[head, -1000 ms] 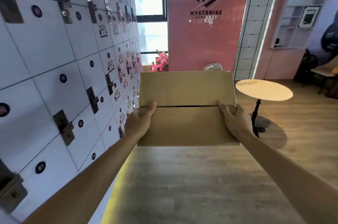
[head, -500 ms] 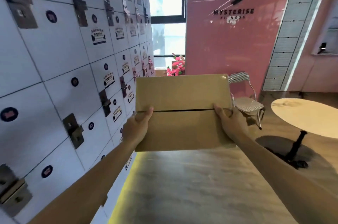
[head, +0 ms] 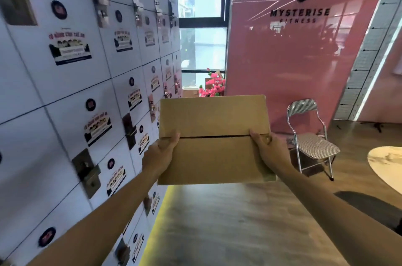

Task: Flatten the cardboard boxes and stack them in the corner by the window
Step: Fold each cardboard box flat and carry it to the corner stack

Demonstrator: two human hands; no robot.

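Carrying one flattened cardboard box point(head: 214, 139), held level out in front of me. My left hand point(head: 162, 152) grips its left edge and my right hand point(head: 268, 152) its right, thumbs on top at the flap seam. Flattening looks done for this one. Window corner point(head: 202, 83) is ahead, past the lockers point(head: 71, 83); some cardboard seems to sit there by the pink flowers point(head: 214, 87). Left: walk over, stack.
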